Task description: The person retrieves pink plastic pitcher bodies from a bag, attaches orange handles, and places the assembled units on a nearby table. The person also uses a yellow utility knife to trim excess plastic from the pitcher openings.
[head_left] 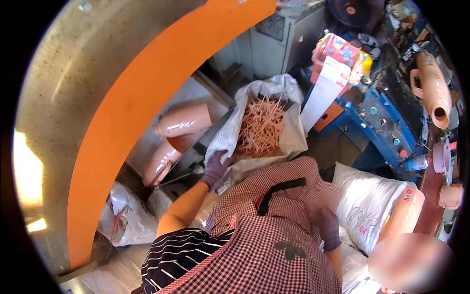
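My left hand [215, 167], in a purple glove, is closed on the near left rim of a white woven sack [295, 128]. The sack's mouth gapes, showing a heap of thin salmon-pink plastic sticks [261, 126]. My right hand [327, 228], gloved the same way, hangs beside my checked apron [274, 230]. Its fingers blur into the cloth, so what they do is unclear. Left of the sack, two glossy pink plastic jug-like shells [185, 120] lie in a metal tray [147, 142].
A curved orange machine edge [117, 103] fills the left. To the right stand a blue control panel [379, 117] with buttons, a pink handled jug [433, 90], a blue spray can [417, 163] and a stuffed white sack [367, 201]. A grey metal cabinet [274, 41] is behind.
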Action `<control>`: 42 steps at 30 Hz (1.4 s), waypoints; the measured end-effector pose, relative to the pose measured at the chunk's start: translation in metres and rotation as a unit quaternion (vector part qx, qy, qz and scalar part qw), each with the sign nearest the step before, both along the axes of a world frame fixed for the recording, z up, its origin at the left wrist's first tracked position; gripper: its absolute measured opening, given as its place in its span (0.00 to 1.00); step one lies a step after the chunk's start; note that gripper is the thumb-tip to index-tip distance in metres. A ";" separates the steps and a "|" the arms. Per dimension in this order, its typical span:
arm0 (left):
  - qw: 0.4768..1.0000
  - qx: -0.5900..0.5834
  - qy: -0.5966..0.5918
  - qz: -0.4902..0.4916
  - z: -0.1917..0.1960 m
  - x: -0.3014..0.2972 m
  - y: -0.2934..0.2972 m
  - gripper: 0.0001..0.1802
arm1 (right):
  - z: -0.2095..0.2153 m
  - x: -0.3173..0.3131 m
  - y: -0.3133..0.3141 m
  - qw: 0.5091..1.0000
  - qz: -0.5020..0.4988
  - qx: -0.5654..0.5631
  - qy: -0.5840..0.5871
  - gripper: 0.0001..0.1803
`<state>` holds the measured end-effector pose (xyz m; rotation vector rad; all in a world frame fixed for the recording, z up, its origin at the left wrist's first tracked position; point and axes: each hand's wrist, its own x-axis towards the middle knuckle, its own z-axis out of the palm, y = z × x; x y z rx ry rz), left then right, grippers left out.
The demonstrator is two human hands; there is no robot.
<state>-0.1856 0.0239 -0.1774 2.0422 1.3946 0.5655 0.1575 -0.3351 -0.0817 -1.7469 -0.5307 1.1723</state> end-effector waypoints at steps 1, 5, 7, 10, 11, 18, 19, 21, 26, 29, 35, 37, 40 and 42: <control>0.997 0.068 0.018 0.011 -0.009 -0.024 0.012 0.22 | -0.003 -0.002 0.000 1.000 0.026 -0.009 -0.004 0.18; 0.983 0.016 0.144 0.109 -0.021 -0.084 0.070 0.29 | -0.001 0.000 0.014 0.982 -0.105 -0.041 0.153 0.19; 0.962 0.047 0.250 0.100 -0.040 -0.123 0.101 0.32 | -0.008 0.000 0.008 0.986 -0.089 -0.032 0.137 0.19; 0.921 -0.049 0.363 0.131 -0.046 -0.134 0.151 0.35 | -0.023 0.003 -0.006 0.970 -0.114 0.011 0.214 0.19; 0.913 -0.025 0.388 0.124 -0.043 -0.127 0.165 0.36 | -0.024 0.003 -0.004 0.964 -0.144 -0.004 0.225 0.19; 0.957 0.030 0.286 -0.021 -0.053 -0.070 0.238 0.34 | -0.031 0.007 0.019 1.000 -0.002 0.013 -0.020 0.17; 0.952 0.027 0.305 -0.028 -0.043 -0.066 0.243 0.38 | -0.020 0.006 0.034 0.999 0.005 -0.013 -0.049 0.17; 0.925 0.088 0.370 -0.006 -0.017 -0.055 0.252 0.44 | 0.001 0.001 0.061 0.993 0.015 -0.065 -0.102 0.16; 0.862 -0.004 0.218 0.457 -0.091 -0.146 0.299 0.51 | -0.003 0.005 0.059 0.962 -0.191 -0.054 0.188 0.15; 0.827 -0.081 0.138 0.539 -0.094 -0.178 0.282 0.53 | -0.012 0.006 0.033 0.930 -0.261 -0.085 0.243 0.12; 0.802 -0.057 -0.110 0.585 -0.127 -0.379 0.299 0.60 | -0.036 0.030 0.025 0.888 -0.317 -0.146 0.300 0.11; 0.788 -0.178 -0.188 0.559 -0.144 -0.383 0.291 0.60 | -0.020 0.031 0.052 0.904 -0.299 -0.187 0.241 0.11; 0.802 -0.345 -0.267 0.408 -0.135 -0.333 0.308 0.56 | -0.009 0.015 0.059 0.906 -0.300 -0.195 0.225 0.09; 0.800 -0.350 -0.236 0.427 -0.128 -0.361 0.309 0.51 | -0.009 0.021 0.076 0.900 -0.304 -0.228 0.213 0.08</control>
